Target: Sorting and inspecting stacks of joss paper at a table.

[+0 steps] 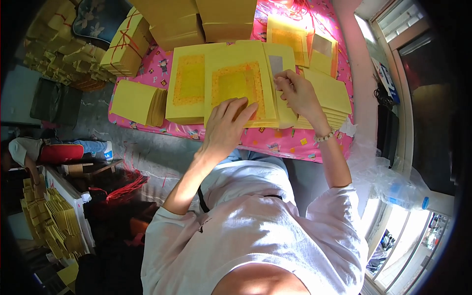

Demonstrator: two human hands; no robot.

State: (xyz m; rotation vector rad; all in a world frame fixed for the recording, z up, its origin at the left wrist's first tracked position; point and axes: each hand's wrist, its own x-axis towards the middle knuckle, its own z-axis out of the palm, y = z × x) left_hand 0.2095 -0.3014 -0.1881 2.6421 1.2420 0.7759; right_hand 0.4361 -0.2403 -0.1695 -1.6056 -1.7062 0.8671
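Note:
Before me lies a wide stack of yellow paper sheets [241, 54], each top sheet bearing an orange-bordered gold square. My left hand [223, 128] rests on the stack's near edge, its fingers stretched out and lying on the top sheet. At the stack's right side, my right hand [297, 93] has its fingers curled into a pinch. Whatever is between those fingertips is too small to make out. Just beside them is a yellow sheet with a silver patch [276, 64]. A beaded bracelet circles my right wrist.
Tall yellow paper piles [228, 29] stand behind, with a red-tied bundle [128, 44] at far left. Smaller stacks [132, 103] flank the work on a pink patterned table cover [270, 142]. A plastic bottle [405, 194] lies right; another person [59, 150] works at left.

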